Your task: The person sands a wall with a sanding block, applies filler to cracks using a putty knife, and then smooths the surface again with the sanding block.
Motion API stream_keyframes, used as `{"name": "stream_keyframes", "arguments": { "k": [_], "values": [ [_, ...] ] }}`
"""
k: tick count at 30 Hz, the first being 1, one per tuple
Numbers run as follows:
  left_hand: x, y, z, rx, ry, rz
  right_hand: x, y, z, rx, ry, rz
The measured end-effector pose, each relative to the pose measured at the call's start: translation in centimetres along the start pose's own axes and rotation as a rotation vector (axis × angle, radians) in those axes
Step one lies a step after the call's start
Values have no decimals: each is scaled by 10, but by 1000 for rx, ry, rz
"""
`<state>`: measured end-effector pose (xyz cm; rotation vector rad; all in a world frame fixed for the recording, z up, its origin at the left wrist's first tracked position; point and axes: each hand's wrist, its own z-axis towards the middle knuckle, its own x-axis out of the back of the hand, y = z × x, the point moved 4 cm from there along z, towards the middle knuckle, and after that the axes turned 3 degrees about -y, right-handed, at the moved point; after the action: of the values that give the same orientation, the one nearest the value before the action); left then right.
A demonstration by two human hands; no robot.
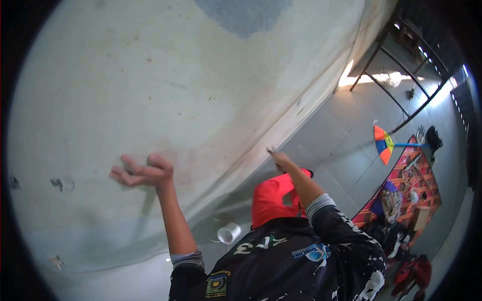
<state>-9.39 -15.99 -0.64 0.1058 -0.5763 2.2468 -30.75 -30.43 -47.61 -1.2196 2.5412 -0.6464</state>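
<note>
My left hand (143,171) is raised in front of the pale wall (165,100), its fingers loosely bent and apart, with nothing seen in them. Greyish smudges show on its fingertips. Lower and to the right, my right hand (282,161) is closed around a short, thin dark tool (271,150) whose tip points toward the base of the wall. I cannot tell the tool's kind. Under that arm is bright red clothing (268,200) on my leg. A white cylindrical container (229,233) stands on the floor between my arms.
A grey patch (246,15) marks the wall above. On the tiled floor (326,145) to the right lie a colourful broom (384,144) and a patterned mat (419,185) covered with assorted items. A metal frame (401,70) stands farther back; red cloth (414,276) lies lower right.
</note>
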Motion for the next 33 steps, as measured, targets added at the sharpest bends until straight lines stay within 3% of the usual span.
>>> {"name": "stream_keyframes", "arguments": {
  "k": [1, 2, 3, 4, 6, 7, 8, 9, 10, 11, 12, 15, 16, 18, 19, 21, 23, 24, 25, 27, 28, 30, 31, 33],
  "values": [
    [-2, 4, -26, 64, -95, -8, 32, 55, 4, -68, 20, 36],
    [-4, 14, -55, 128, -186, -15, 66, 164, 85, 448, 134, -547],
    [-5, 28, -91, 166, -361, -24, 95, 263, 143, 853, 636, -1170],
    [4, 45, -127, 207, -536, -34, 127, 294, 97, 77, 243, -957],
    [33, 74, -199, 202, -1066, -240, 175, 337, 0, -145, 261, -756],
    [50, 78, -264, 296, -1292, -388, 200, 358, -52, -252, 283, -661],
    [72, 76, -364, 522, -1736, -458, 221, 405, -64, -356, 313, -570],
    [119, 77, -448, 897, -2016, -673, 224, 391, -117, -636, 385, -274],
    [184, 77, -467, 1634, -2199, -463, 266, 527, -55, -321, 340, -568],
    [250, 81, -510, 2103, -1837, -445, 269, 502, -99, -511, 474, -187],
    [292, 78, -450, 1944, -1703, -1186, 263, 485, -125, -570, 542, 45],
    [388, 83, -617, 2041, -2058, -492, 236, 436, -154, -557, 608, 414],
    [401, 95, -614, 2072, -2046, -505, 225, 420, -156, -535, 598, 441],
    [416, 115, -590, 2671, -1651, -241, 217, 396, -130, -472, 439, 376],
    [410, 125, -589, 2690, -1634, -260, 207, 367, -122, -381, 413, 317],
    [394, 138, -587, 2683, -1512, -450, 194, 313, -101, -212, 347, 210],
    [361, 141, -595, 2370, -1648, -665, 184, 256, -88, -69, 279, 47],
    [334, 136, -626, 1582, -1692, -795, 173, 225, -95, 6, 281, 16],
    [319, 137, -647, 827, -1586, -823, 151, 181, -129, 88, 267, -93],
    [316, 127, -584, 1354, -1137, -893, 147, 151, -135, 169, 215, -241],
    [321, 131, -558, 1371, -1130, -895, 147, 141, -138, 203, 147, -354],
    [343, 135, -552, 2074, -621, -875, 151, 139, -147, 232, 85, -480],
    [362, 144, -561, 2093, -615, -877, 157, 143, -156, 230, 129, -481],
    [409, 172, -621, 1832, -1073, -691, 166, 153, -172, 236, 171, -493]
  ]
}}
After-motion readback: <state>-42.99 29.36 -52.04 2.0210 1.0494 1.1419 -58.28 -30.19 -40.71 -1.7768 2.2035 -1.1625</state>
